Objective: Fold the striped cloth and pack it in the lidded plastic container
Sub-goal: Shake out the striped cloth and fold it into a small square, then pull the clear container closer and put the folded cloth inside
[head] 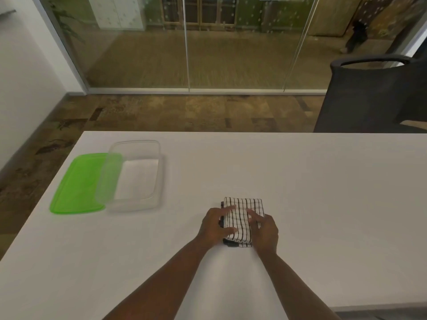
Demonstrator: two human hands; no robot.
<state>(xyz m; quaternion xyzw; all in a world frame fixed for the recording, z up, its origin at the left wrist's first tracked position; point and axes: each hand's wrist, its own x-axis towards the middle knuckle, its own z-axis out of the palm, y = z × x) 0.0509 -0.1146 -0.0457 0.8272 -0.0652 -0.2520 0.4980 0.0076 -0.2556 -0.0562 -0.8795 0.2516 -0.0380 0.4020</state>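
The white cloth with black stripes (243, 210) lies folded into a small thick rectangle on the white table (300, 181), near the middle. My left hand (216, 225) grips its left edge, thumb on top and fingers spread over the fabric. My right hand (264, 229) grips its right edge in the same way. The clear plastic container (136, 174) stands open and empty at the left of the table. Its green lid (78, 183) lies flat beside it, partly under the container's left rim.
A dark office chair (369, 93) stands beyond the table's far right corner. Behind the table is a patterned carpet and a glass partition wall. The table's left edge runs diagonally close to the green lid.
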